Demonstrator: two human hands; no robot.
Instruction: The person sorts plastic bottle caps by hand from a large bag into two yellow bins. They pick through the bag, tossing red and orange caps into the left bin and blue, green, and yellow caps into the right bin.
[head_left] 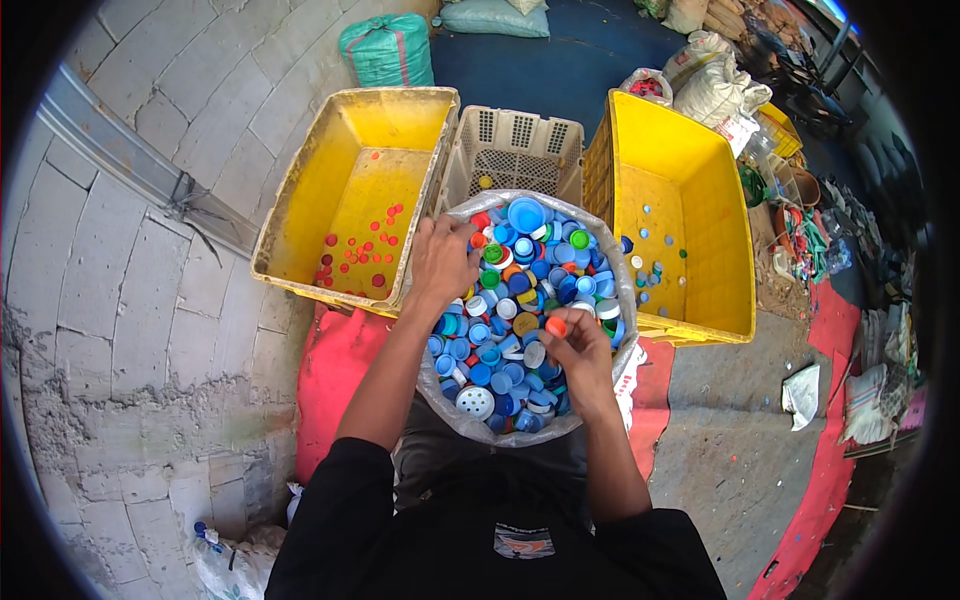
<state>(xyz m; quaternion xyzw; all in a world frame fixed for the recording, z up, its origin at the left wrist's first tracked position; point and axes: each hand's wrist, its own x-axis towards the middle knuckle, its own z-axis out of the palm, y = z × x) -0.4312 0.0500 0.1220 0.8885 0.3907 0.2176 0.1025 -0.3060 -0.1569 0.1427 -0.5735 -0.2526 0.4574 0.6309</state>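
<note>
A grey sack (622, 290) full of plastic bottle caps (520, 300), mostly blue with some white, green and orange, sits in front of me. My left hand (443, 262) rests palm-down on the caps at the sack's left rim, fingers curled; whether it grips any cap is hidden. My right hand (578, 345) hovers over the caps at the right and pinches an orange cap (556, 326) between its fingertips.
A yellow crate (300, 215) at the left holds scattered red caps. Another yellow crate (720, 250) at the right holds a few mixed caps. A beige perforated crate (515, 150) stands between them. A block wall is at the left, and sacks and clutter lie behind and at the right.
</note>
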